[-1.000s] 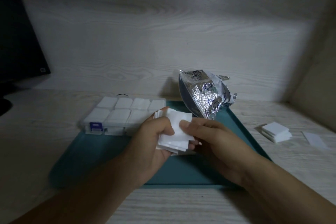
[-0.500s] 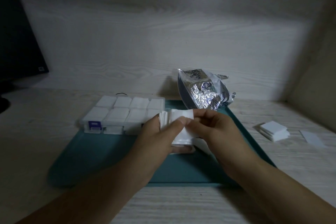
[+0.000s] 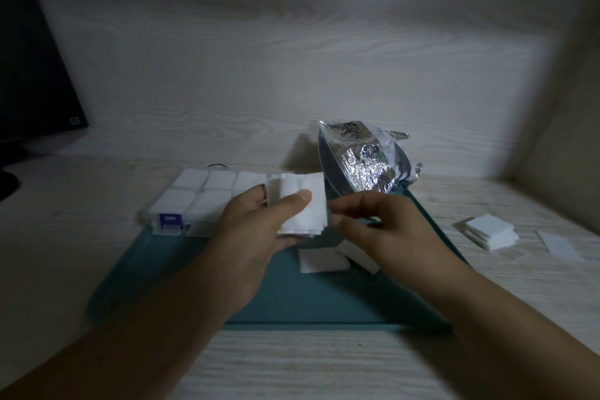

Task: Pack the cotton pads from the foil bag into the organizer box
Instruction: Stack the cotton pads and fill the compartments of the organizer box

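Pale desk [image 3: 97,211] under teal mat [image 3: 311,299]

A stack of white square cotton pads [image 3: 303,204] sits between the left fingers [image 3: 293,206] and the right fingers [image 3: 352,206]. Behind the left fingers lies the clear plastic organizer box [image 3: 194,201]; behind the right fingers, the crinkled silver foil bag [image 3: 363,161]. Beneath them, loose white pads [image 3: 321,260] lie on the teal flat tray [image 3: 308,299]. Well right, a small pile of white pads [image 3: 487,230] rests on the worktop [image 3: 292,364].

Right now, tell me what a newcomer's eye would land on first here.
First, the stack of white cotton pads pinched in the left hand mid-frame, with the right hand beside it. Behind them stands the crinkled foil bag at the teal tray's far edge. To the left sits the organizer box, its visible compartments filled with white.
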